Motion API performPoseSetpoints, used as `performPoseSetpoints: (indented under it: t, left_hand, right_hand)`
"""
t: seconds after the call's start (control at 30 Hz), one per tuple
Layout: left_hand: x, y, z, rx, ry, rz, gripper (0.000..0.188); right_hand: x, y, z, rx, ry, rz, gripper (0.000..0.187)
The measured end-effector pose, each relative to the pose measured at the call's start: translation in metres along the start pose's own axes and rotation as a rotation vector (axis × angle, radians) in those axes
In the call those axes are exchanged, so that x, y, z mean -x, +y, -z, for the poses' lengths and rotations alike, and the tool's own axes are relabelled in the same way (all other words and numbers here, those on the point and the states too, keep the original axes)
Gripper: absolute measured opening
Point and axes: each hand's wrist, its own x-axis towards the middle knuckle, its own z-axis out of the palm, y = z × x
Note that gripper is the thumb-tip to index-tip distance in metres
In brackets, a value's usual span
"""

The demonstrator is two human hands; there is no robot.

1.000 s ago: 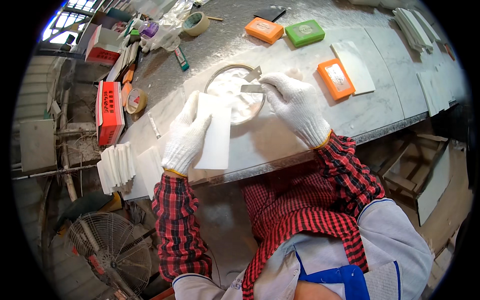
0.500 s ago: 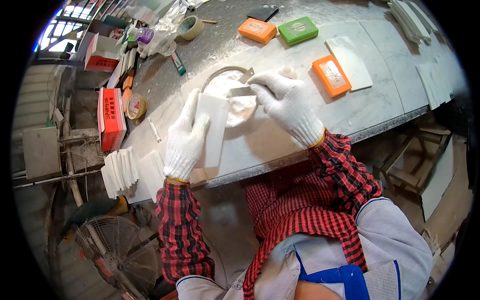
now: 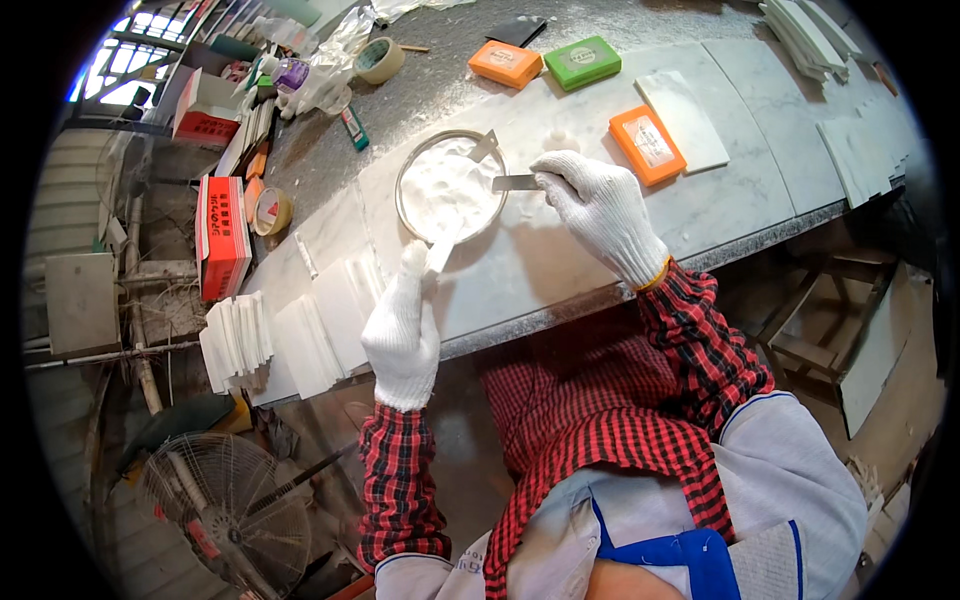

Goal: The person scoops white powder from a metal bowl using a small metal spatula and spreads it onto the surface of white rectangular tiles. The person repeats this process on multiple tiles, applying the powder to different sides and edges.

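A round bowl (image 3: 399, 205) of white powder or paste (image 3: 450, 190) stands on the pale marble-like slabs. My left hand (image 3: 402, 335), in a white knit glove, is closed on a thin white slab (image 3: 440, 250), seen nearly edge-on, its far end over the bowl's near rim. My gloved right hand (image 3: 603, 208), to the right of the bowl, pinches a flat metal scraper (image 3: 515, 183) whose tip reaches the bowl's right rim. Another flat metal blade (image 3: 484, 148) rests at the bowl's far right edge.
Stacked white slabs (image 3: 238, 340) stand at the table's left. An orange box (image 3: 648, 146) leans by a white slab (image 3: 690, 120); another orange box (image 3: 505, 64) and a green box (image 3: 582, 63) lie farther back. Left are tape rolls (image 3: 380, 61) and a red box (image 3: 222, 238); a fan (image 3: 225, 520) stands below.
My left hand has moved nearer and to the right, turning the white slab from broad face to edge. My right hand has shifted right with the scraper, uncovering more of the bowl.
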Motion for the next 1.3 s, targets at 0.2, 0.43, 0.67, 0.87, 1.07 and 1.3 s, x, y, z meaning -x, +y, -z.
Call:
performPoseSetpoints:
  t: [0.2,0.43,0.67,0.87,1.07,1.3]
  left_hand:
    - [0.018,-0.016,-0.016,-0.033,0.175,-0.082,0.062]
    - [0.003,-0.008,-0.010,-0.033,0.116,0.020,0.063]
    - [-0.005,-0.021,-0.014,-0.090,0.115,0.038,0.061]
    - [-0.015,-0.018,-0.007,-0.085,0.056,0.075,0.059]
    - [-0.047,-0.011,0.015,0.427,-0.062,0.521,0.054]
    - [-0.011,-0.017,-0.001,1.440,-0.121,0.941,0.039]
  right_hand:
    - [-0.004,0.006,-0.021,-0.017,-0.037,0.058,0.016]
    - [-0.007,-0.001,-0.026,-0.330,-0.075,-0.266,0.016]
    - [-0.012,-0.038,-0.017,-0.280,-0.047,-0.076,0.015]
    - [-0.012,-0.011,-0.018,-0.116,0.002,-0.011,0.015]
    - [-0.004,-0.002,-0.013,-0.063,-0.010,-0.023,0.017]
    - [0.001,-0.003,-0.012,-0.116,-0.021,-0.077,0.016]
